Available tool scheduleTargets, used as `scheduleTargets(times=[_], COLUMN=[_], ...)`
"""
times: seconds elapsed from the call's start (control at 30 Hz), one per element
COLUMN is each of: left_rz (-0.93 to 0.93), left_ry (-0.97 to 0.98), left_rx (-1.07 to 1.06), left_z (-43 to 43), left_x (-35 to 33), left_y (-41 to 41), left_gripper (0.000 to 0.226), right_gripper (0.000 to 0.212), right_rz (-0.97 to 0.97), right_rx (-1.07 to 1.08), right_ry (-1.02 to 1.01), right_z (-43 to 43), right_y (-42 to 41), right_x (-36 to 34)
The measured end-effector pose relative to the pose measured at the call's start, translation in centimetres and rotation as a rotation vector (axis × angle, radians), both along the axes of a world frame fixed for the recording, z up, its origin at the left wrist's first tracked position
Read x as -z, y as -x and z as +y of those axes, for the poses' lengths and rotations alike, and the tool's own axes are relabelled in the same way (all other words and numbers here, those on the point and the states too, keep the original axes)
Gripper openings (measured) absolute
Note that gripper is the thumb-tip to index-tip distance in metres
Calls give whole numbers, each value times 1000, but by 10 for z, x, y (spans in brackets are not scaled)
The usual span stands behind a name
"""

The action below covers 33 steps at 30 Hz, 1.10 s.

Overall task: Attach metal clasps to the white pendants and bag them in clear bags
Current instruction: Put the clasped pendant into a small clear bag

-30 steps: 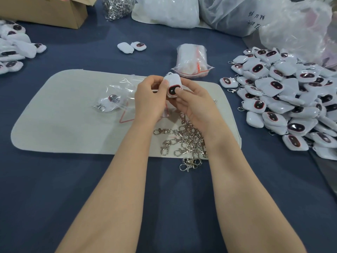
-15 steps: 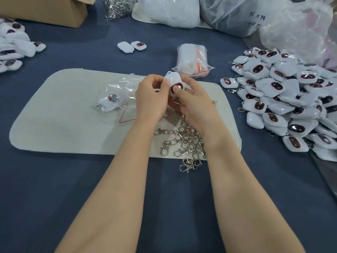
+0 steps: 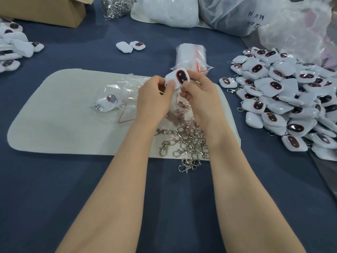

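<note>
A white pendant (image 3: 178, 77) with a dark oval face is held above the white felt mat (image 3: 54, 114). My left hand (image 3: 153, 99) pinches its left edge and my right hand (image 3: 200, 95) pinches its right edge. A metal clasp (image 3: 183, 104) hangs just below the pendant between my hands. Loose metal clasps (image 3: 186, 141) lie in a heap on the mat under my wrists. A bagged pendant (image 3: 109, 101) in a clear bag lies on the mat to the left.
A big pile of white pendants (image 3: 284, 99) covers the right side. A stack of clear bags (image 3: 191, 57) stands behind my hands. More pendants (image 3: 11, 52) lie far left, two pendants (image 3: 130, 46) at the back. A cardboard box (image 3: 45, 11) and plastic sacks (image 3: 237, 13) line the far edge.
The pendant has been turned so that its dark face points up toward me. Both hands rose slightly and the clasp now dangles below the pendant.
</note>
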<state>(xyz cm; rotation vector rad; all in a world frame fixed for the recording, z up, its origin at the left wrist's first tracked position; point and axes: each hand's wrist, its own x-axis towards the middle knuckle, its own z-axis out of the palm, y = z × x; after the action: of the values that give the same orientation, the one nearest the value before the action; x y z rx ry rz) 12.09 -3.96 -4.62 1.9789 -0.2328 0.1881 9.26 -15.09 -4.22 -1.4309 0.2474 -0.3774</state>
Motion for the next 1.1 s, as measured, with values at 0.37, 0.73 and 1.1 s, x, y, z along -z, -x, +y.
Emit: scheduleTargets(times=[0.37,0.73,1.1], left_rz=[12,53,181], left_ry=[25,-411,-14], left_rx=[-44,-133,-164], left_z=[-1,3,15], left_x=[-4,0,-4], left_y=[2,5,-3], left_gripper=[24,48,14], right_gripper=[26,17,21], right_rz=[-57,59,-22], right_rx=[-65,209,224], right_ry=[-10,84,-180], right_z=[6,2,13], right_y=[4,3,2], right_x=[-1,0,-10])
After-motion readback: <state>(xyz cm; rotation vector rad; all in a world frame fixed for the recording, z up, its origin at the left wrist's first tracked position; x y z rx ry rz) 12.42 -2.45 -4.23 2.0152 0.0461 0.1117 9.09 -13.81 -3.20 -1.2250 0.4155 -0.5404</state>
